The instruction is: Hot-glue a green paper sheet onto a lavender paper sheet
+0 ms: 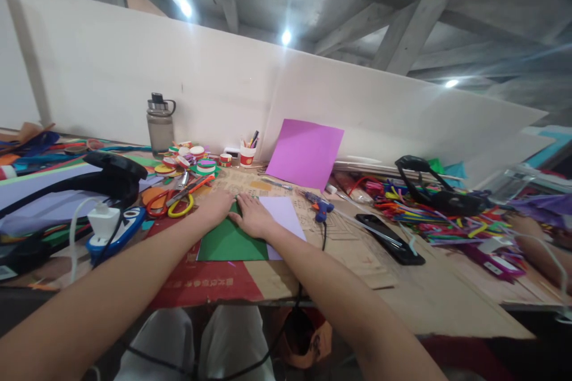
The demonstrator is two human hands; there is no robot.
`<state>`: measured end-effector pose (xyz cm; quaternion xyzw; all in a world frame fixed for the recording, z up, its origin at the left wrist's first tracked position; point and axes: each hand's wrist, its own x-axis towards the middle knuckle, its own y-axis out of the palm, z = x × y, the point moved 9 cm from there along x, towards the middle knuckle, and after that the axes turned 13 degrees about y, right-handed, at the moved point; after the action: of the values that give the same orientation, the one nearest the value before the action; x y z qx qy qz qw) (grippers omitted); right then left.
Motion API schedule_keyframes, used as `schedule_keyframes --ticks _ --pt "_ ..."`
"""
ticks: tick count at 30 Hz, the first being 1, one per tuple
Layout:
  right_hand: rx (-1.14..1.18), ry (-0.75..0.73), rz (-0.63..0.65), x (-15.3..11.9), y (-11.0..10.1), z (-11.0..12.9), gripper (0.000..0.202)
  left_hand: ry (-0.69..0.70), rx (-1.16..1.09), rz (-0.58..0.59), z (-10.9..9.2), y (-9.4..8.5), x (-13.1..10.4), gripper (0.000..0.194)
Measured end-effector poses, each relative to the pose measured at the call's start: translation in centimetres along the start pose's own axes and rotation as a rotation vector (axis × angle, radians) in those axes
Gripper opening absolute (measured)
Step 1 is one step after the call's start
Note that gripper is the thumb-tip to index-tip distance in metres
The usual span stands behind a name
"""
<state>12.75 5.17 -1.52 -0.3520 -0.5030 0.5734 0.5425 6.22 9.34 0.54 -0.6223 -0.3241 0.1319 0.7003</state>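
Observation:
A green sheet (232, 243) lies on the cardboard in front of me, with a pale lilac sheet (286, 220) showing at its right side. My left hand (218, 205) rests at the green sheet's upper left; its fingers are partly hidden, and I cannot tell how they are held. Pressed on the upper part of the sheets is my right hand (254, 216), lying flat with its fingers spread. The two hands are close together. Scissors with yellow and red handles (181, 205) lie left of my left hand. A blue glue gun (320, 207) is right of the sheets.
A purple sheet (306, 152) leans on the white board behind. At the back left stand a bottle (159, 128) and a paper cup (247, 155) with pens. A black phone (389, 239) and colourful pipe cleaners (411, 211) lie right. Another person's arm (543, 250) is at far right.

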Motion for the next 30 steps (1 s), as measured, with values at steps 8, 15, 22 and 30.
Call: schedule_keyframes --ticks 8,15,22,30 --pt "0.074 0.053 -0.171 0.4 -1.7 -0.7 0.054 0.021 0.06 -0.017 -0.5 0.2 -0.2 0.024" --pt "0.053 -0.039 -0.152 -0.1 -1.9 0.5 0.035 0.015 -0.028 -0.028 -0.5 0.2 -0.3 0.022" --pt "0.09 -0.006 -0.12 0.1 -1.8 -0.1 0.033 -0.002 0.02 -0.034 -0.6 0.2 -0.3 0.024" --pt "0.072 -0.044 -0.146 -0.1 -2.1 -0.4 0.035 0.01 0.079 -0.012 -0.6 0.1 -0.1 0.028"
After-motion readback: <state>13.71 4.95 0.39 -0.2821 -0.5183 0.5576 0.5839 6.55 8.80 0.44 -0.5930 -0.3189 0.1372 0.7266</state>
